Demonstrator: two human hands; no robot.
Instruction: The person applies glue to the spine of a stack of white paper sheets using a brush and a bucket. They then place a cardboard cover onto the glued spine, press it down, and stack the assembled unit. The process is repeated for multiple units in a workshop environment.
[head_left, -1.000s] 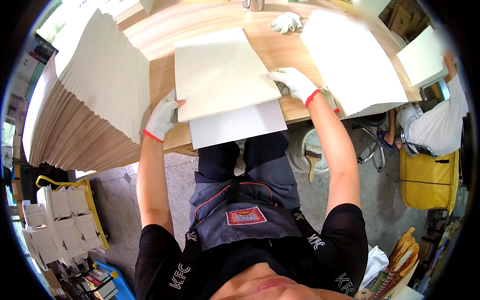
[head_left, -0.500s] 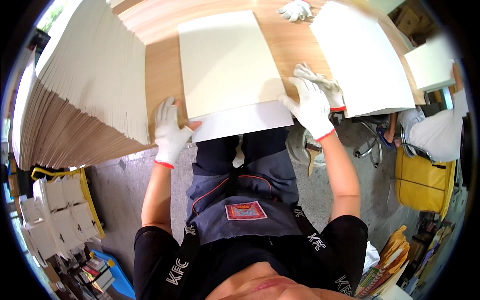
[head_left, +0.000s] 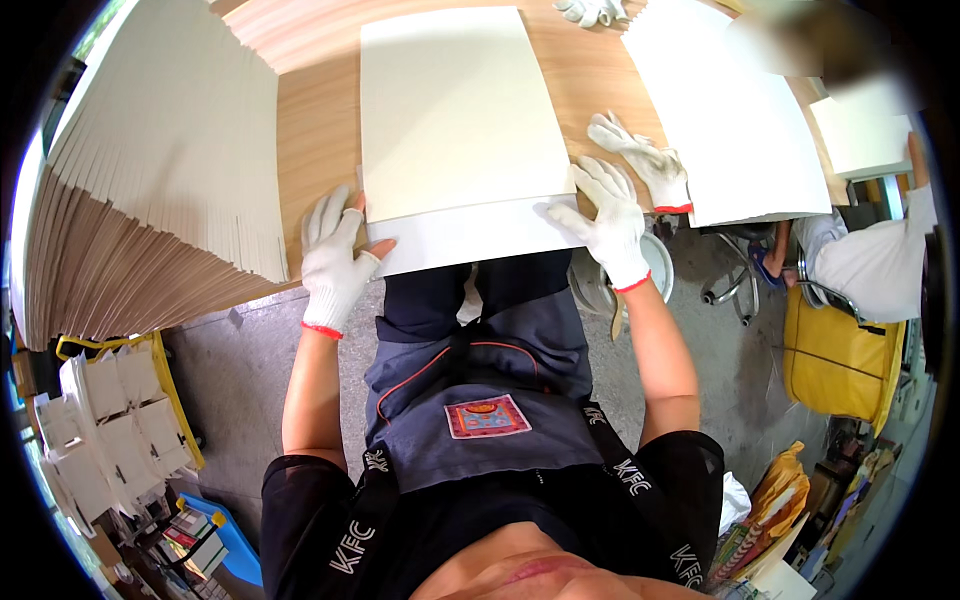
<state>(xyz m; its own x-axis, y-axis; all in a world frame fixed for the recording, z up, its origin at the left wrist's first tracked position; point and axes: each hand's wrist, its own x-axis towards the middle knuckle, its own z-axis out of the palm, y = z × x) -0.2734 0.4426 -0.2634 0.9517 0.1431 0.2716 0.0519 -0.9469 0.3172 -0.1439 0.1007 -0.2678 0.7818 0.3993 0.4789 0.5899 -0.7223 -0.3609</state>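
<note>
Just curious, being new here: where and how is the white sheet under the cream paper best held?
Probably take the white sheet by both ends of its near strip, coming from the near side: that strip sticks out beyond the cream paper and seems to overhang the table, leaving room underneath.

From where I stand, the cream sheet (head_left: 460, 110), bowed a second ago, has settled flat over the white sheet (head_left: 475, 237), while the left hand (head_left: 337, 262) and right hand (head_left: 608, 225) have slid nearer the body, thumbs now on the white one.
</note>
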